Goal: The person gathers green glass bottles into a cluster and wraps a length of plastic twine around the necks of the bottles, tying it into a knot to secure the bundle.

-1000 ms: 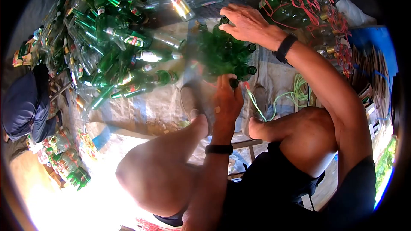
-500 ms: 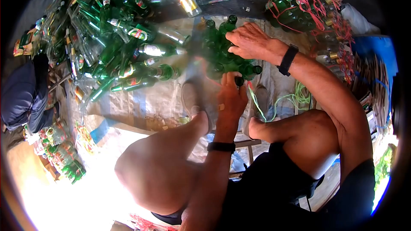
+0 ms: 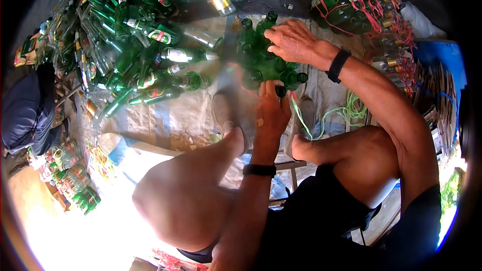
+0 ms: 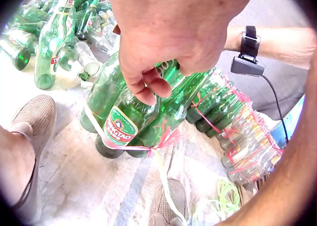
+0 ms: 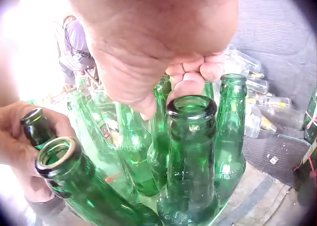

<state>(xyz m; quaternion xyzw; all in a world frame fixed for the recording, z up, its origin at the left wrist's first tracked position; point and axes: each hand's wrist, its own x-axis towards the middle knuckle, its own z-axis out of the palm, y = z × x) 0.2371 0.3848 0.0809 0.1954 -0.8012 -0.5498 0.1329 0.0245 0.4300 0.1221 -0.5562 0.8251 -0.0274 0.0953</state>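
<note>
Several green glass bottles (image 3: 246, 37) stand upright in a tight cluster on the ground sheet in front of the person. A string (image 4: 96, 124) runs around them, past a Tsingtao label, to a pink knot (image 4: 166, 137). The left hand (image 3: 272, 113) grips the dark neck of the nearest bottle (image 5: 35, 122), its thumb and fingers around it. Over the middle of the cluster, the right hand (image 3: 298, 45) reaches down with curled fingers. Its thumb and fingers close around a bottle neck (image 5: 161, 95), partly hidden by the hand.
A large heap of loose bottles (image 3: 145, 45) lies to the left. Bottles bound with red string (image 3: 361, 5) stand at the back right. Yellow-green twine (image 3: 354, 110) lies by the right shoe (image 3: 304, 115). Another person (image 3: 27, 115) sits at the far left.
The right hand has left the farthest bottle's neck and moved nearer, over the middle of the cluster. The left hand stays at the same near bottle. The head view has shifted slightly.
</note>
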